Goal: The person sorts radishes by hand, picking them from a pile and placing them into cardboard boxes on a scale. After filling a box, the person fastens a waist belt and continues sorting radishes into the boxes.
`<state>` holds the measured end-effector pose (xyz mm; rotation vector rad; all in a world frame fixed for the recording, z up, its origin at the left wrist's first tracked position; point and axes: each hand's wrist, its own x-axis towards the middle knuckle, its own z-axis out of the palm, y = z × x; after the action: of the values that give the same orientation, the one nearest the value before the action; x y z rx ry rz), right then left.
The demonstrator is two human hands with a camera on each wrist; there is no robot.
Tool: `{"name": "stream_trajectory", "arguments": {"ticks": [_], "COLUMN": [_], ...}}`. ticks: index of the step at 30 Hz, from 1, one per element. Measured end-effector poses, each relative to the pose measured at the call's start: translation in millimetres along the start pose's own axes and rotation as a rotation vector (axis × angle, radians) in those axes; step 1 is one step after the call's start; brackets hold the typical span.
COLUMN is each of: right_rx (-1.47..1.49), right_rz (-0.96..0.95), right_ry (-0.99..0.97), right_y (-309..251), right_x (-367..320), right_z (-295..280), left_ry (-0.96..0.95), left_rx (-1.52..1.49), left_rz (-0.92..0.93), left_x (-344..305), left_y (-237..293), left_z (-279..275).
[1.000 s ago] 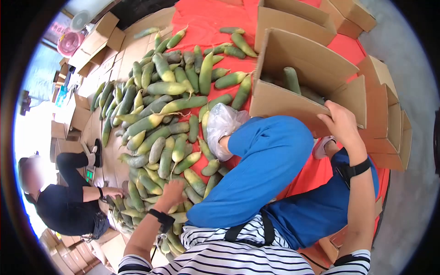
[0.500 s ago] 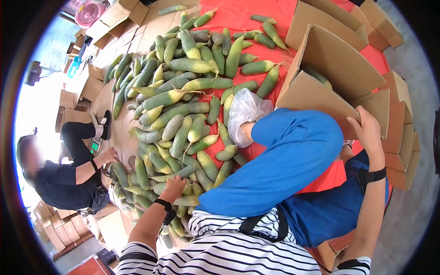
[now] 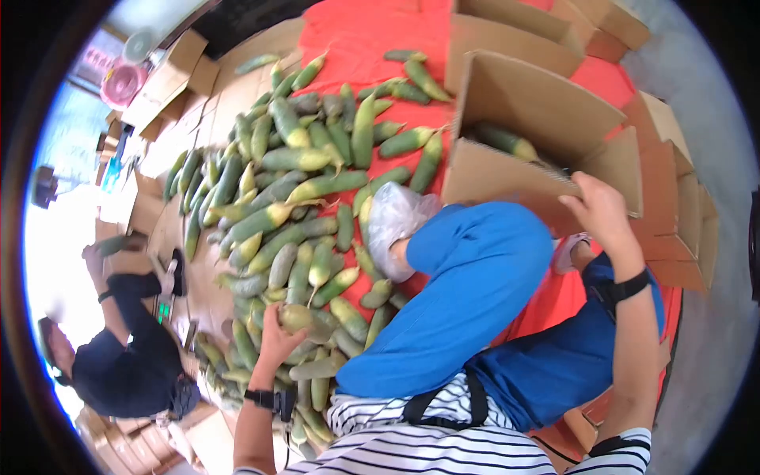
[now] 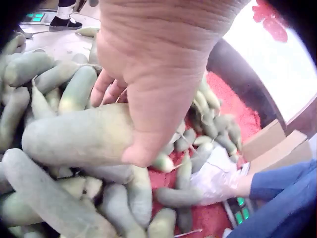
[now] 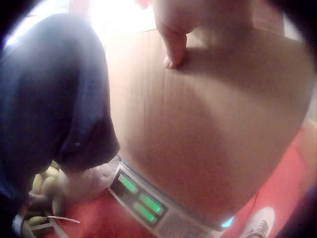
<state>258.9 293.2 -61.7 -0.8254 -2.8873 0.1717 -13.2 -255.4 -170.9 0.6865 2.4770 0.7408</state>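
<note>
My left hand [image 3: 279, 328] grips a thick pale-green radish [image 3: 296, 317] at the near edge of a big pile of radishes [image 3: 301, 182]. In the left wrist view the left hand [image 4: 124, 121] has thumb and fingers curled round that radish [image 4: 69, 141], which sits just above the others. My right hand [image 3: 592, 204] holds the near wall of an open cardboard box [image 3: 507, 170] with a few radishes [image 3: 507, 141] inside. The right wrist view shows the thumb [image 5: 173, 47] pressed on the box wall [image 5: 213, 129].
A red cloth [image 3: 356, 32] covers the floor. A scale with green digits [image 5: 148, 203] sits under the box. My blue-trousered knee [image 3: 475, 269] and plastic-wrapped foot [image 3: 392, 218] lie between pile and box. More cartons [image 3: 673, 198] stand at the right. Another person [image 3: 127, 364] crouches at the left.
My left hand went from resting on the pile to gripping one radish and raising it. The right hand stays on the box wall. The person at the left has lifted an arm.
</note>
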Motion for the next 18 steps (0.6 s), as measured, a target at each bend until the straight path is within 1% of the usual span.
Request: {"name": "stream_trajectory", "arguments": {"ticks": [1,2,3,4,6,8,10,12,14,16,18], "right_rx": [0.013,-0.017,0.0,0.01,0.042,0.04,0.039,0.066,0.057,0.073,0.072], "right_rz": [-0.092,-0.04,-0.048,-0.039,-0.015,-0.004,0.008,0.003,0.014,0.024,0.039], "right_ry": [0.134,0.024,0.049,0.033,0.008,-0.007,-0.024,-0.011,-0.027,-0.03,-0.016], "right_y": [3,1,0,-3,-5,-5,-5,-6,-9,-9,-7], "right_x": [-1,0,-1,0,1,1,1,0,0,-1,-2], "right_z": [6,1,1,-3,-5,-6,-7,-8,-11,-11,-11], "left_ry": [0.04,0.024,0.083,0.144,0.143,0.155,0.147,0.099,-0.013,-0.064,-0.097], "left_rx": [-0.151,-0.169,-0.39,-0.612,-0.66,-0.854,-0.941,-0.972,-0.81,-0.656,-0.622], "left_rz": [-0.083,-0.047,0.06,0.158,0.306,0.492,0.585,0.565,0.572,0.516,0.484], "left_x": [7,19,33,43,62,77,89,104,135,147,143], "left_y": [42,69,92,117,184,248,311,360,380,379,359], "left_z": [-3,-4,-4,-6,-22,-25,-18,2,33,54,61]}}
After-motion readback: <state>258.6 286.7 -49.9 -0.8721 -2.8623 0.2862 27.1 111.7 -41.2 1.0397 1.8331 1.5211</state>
